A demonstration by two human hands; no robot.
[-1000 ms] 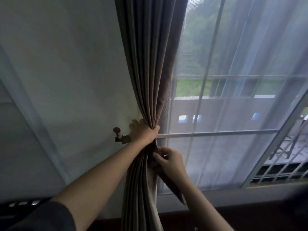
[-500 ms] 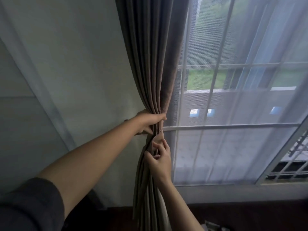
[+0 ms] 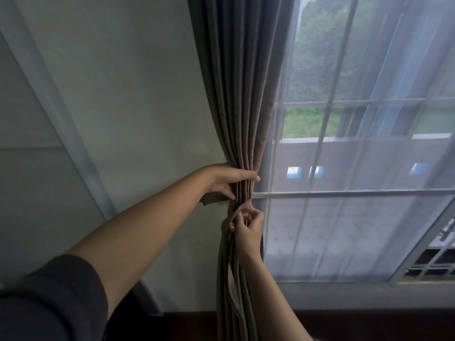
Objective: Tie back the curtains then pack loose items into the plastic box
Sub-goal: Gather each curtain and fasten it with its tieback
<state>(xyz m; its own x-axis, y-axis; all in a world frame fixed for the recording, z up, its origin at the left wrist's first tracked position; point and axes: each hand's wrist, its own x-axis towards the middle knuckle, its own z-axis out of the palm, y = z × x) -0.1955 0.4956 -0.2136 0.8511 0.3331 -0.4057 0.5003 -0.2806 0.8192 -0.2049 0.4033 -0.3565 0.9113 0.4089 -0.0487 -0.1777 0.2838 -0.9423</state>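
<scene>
A brown-grey pleated curtain [image 3: 242, 99] hangs gathered beside the window. My left hand [image 3: 227, 179] grips the bunched folds, fingers wrapped across the front. A matching fabric tie-back band [image 3: 213, 198] sticks out below that hand and runs round the bundle. Just beneath, my right hand [image 3: 247, 228] pinches the band's end against the curtain. The wall hook is hidden behind my left hand. No plastic box is in view.
A sheer white curtain [image 3: 357, 217] covers the window [image 3: 344, 193] on the right. A pale wall [image 3: 128, 107] fills the left. The window sill [image 3: 344, 295] and a dark floor strip lie below.
My right hand rose from below the bundle to just under my left hand and now pinches the band. The view shifted, and the wall hook went out of sight.
</scene>
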